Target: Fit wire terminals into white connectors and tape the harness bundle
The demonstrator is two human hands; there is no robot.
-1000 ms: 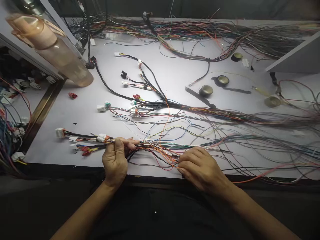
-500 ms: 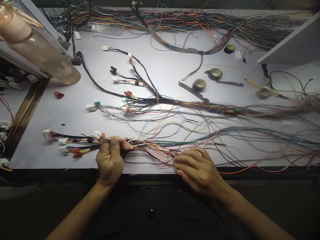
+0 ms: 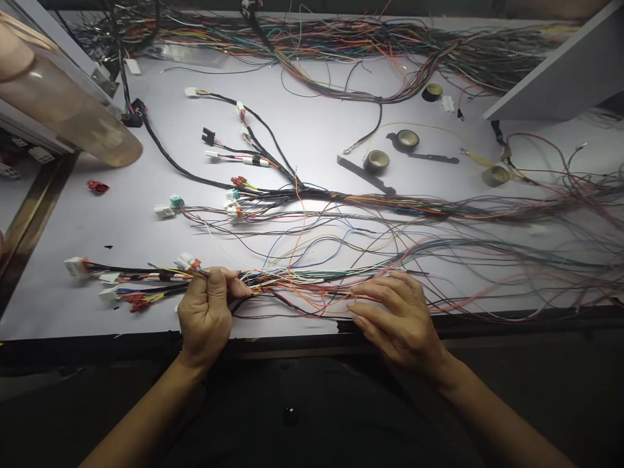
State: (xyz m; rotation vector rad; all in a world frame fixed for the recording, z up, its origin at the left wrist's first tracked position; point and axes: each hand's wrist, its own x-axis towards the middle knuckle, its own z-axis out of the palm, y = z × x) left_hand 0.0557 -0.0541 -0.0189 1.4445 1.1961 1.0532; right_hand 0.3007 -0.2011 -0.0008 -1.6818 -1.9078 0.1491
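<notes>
My left hand point(image 3: 207, 315) is closed around a wire harness point(image 3: 273, 279), near the front edge of the table. A white connector with an orange part point(image 3: 188, 262) pokes out above its thumb. Left of this hand lie more plug ends: a large white connector point(image 3: 76, 268), smaller white ones point(image 3: 108, 294) and red connectors point(image 3: 138, 301). My right hand point(image 3: 397, 315) is farther right along the loose wires, its thumb and fingers curled about thin orange wires point(image 3: 336, 294). Its palm faces down, so what lies under the fingers is partly hidden.
A second harness point(image 3: 312, 193) with several connectors lies behind. Tape rolls point(image 3: 377, 162) and dark strips point(image 3: 433, 158) sit farther back. Bundled wires point(image 3: 341, 39) run along the rear. A cloudy tube point(image 3: 78, 107) leans in at left; a white panel point(image 3: 556, 71) stands right.
My right hand has slid to the right along the wires, its fingers loosening a little. My left hand keeps its hold on the harness. The whole view has shifted slightly.
</notes>
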